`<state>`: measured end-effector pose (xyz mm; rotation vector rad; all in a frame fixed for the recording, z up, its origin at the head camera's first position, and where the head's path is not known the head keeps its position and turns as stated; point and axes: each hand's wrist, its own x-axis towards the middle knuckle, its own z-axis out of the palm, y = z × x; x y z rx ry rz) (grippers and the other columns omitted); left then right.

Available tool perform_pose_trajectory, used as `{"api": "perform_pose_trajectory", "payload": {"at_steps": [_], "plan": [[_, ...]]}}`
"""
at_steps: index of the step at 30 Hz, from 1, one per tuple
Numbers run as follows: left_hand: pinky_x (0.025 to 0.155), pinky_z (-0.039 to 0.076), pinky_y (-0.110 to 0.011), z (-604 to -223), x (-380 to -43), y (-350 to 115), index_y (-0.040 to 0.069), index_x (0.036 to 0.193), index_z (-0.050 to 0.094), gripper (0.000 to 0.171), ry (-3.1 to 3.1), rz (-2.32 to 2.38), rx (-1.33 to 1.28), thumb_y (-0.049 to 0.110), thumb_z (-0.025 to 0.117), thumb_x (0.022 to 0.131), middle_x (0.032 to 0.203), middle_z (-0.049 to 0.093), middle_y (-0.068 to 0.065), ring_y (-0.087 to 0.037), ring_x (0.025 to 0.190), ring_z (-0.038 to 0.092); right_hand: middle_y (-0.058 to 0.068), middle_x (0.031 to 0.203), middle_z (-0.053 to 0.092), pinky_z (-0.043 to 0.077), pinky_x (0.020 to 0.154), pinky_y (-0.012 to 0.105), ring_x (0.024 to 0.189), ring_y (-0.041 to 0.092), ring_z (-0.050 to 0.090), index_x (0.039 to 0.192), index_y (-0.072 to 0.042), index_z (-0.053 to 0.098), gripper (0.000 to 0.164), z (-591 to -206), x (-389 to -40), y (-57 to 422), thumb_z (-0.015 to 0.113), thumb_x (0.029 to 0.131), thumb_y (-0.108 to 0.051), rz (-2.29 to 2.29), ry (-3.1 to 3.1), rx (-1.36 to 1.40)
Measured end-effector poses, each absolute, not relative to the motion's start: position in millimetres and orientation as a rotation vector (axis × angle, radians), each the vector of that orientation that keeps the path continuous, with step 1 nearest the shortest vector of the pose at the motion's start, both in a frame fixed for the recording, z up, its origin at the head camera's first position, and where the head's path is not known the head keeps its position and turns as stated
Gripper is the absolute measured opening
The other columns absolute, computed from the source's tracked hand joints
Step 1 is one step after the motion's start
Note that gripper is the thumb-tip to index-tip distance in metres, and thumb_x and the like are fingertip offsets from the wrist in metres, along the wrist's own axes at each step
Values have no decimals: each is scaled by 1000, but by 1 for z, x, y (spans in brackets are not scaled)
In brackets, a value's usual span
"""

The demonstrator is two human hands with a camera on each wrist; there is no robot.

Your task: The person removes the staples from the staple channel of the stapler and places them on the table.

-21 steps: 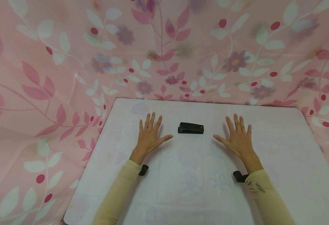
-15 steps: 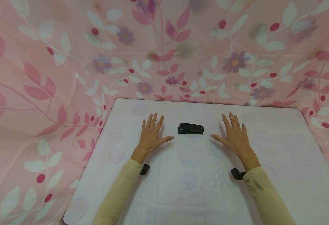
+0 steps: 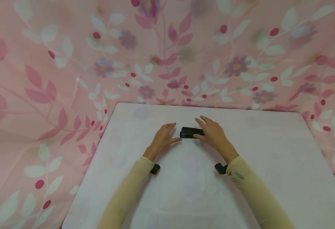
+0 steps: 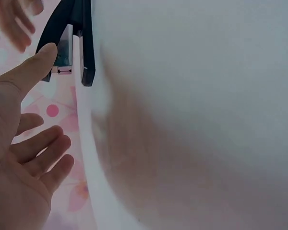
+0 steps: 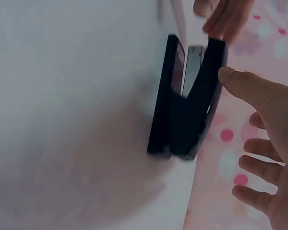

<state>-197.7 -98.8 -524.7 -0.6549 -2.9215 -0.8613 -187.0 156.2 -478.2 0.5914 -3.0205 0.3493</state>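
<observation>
A black stapler [image 3: 188,132] lies across the white table, its mouth end toward the left. My left hand [image 3: 162,138] is just off that end, with fingers loosely bent and thumb apart from them. My right hand [image 3: 215,135] reaches around the stapler's right end and hides part of it in the head view. In the right wrist view the stapler [image 5: 182,115] shows its metal staple channel, and the right thumb tip [image 5: 226,75] is right at its upper arm. In the left wrist view the left thumb [image 4: 47,55] overlaps the stapler's mouth end.
The white table [image 3: 184,197] has rounded far corners. Behind it and at both sides hangs pink floral cloth [image 3: 167,54]. A small black wrist device [image 3: 155,169] shows under the left wrist, another wrist device [image 3: 220,169] under the right.
Both hands have moved inward to the stapler from either side, the right one farther. Their spread fingers have drawn closer together and bent a little. The stapler stays about where it was.
</observation>
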Motion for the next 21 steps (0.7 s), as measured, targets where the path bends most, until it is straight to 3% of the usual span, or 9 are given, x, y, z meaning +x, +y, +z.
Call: {"api": "perform_pose_trajectory", "payload": {"at_steps": [11, 21], "plan": [[100, 46, -45, -537, -216, -81, 2, 123, 67, 51, -2947, -997, -750, 28, 81, 82, 120, 65, -14, -30, 114, 59, 9, 129, 64, 56, 86, 47, 111, 30, 66, 137, -14, 58, 55, -467, -198, 109, 71, 89, -39, 332, -3005, 767], [93, 47, -40, -542, -217, -77, 7, 106, 76, 30, -2900, -999, -785, 27, 78, 85, 109, 66, -10, -26, 103, 59, 7, 106, 70, 58, 75, 43, 92, 26, 69, 122, -12, 67, 41, -472, -202, 99, 74, 88, -32, 282, -3028, 805]]}}
